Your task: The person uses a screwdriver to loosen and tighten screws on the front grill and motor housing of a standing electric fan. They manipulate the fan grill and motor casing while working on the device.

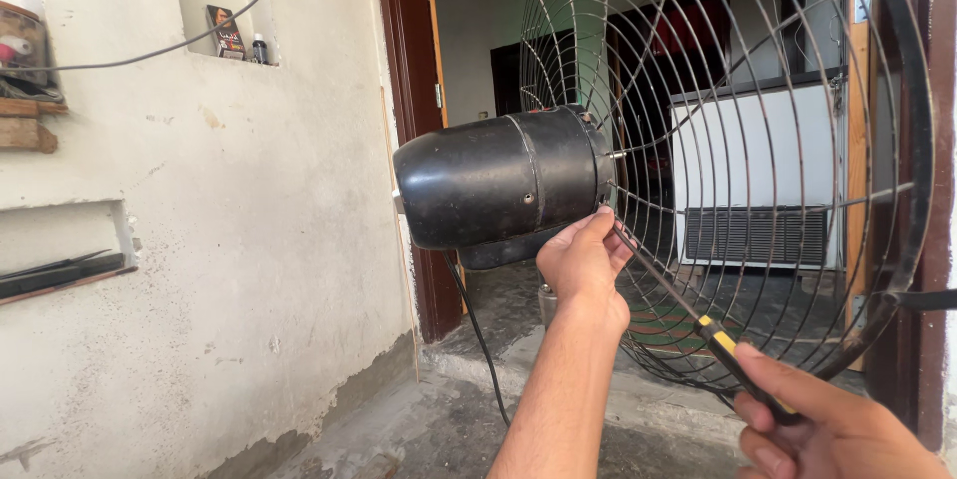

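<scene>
That black fan motor (498,185) sits mid-frame with its wire guard (738,160) filling the right side. The motor looks like heavy metal, smooth and a bit slippery, so I'd grab the housing, not the thin springy guard wires. Left hand (583,260) has its fingers pinched together at the motor's lower front edge where it meets the guard. Right hand (837,429), lower right, is clamped around a yellow-and-black screwdriver (688,310) whose tip points at that same spot.

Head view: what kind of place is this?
Probably a home or small repair spot at a doorway: rough plastered wall with niches, bare concrete floor, white chest freezer in the room beyond.
</scene>
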